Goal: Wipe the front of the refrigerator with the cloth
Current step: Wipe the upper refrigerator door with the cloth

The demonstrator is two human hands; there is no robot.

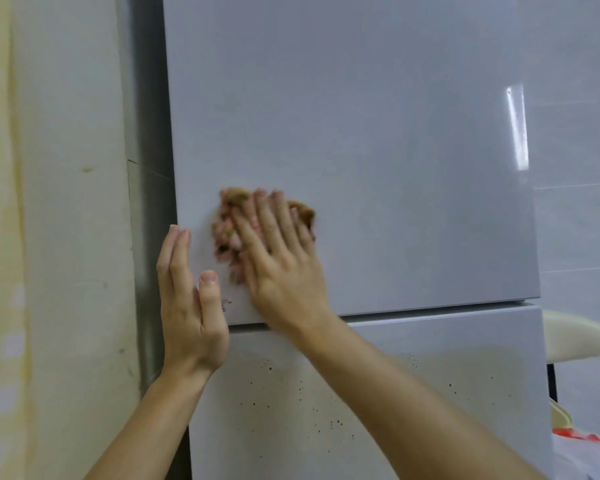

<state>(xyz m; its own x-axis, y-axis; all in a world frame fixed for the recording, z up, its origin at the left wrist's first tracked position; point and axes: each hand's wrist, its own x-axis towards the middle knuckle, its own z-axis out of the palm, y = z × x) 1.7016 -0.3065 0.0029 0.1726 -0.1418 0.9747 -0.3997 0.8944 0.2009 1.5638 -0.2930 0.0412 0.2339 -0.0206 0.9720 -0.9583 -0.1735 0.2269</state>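
Two hands are up against the refrigerator [361, 116] in the head view. The right hand [281, 265], fingers straight and spread, presses a blurred pink-and-brown cloth [227, 233] flat on the lower left part of the refrigerator's upper door, just above the seam with the lower door [413, 393]. The left hand [187, 306], fingers straight and together with the thumb raised, stands at the refrigerator's left edge beside the cloth, holding nothing. Dark specks dot the lower door. A stained pale wall [49, 202] lies left of the refrigerator.

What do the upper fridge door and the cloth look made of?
Upper door: glossy pale grey panel with a mirror-like light streak; coated metal or glass, cannot tell which. Cloth: soft nubby textile with pink-brown tufts, maybe chenille; blurred.
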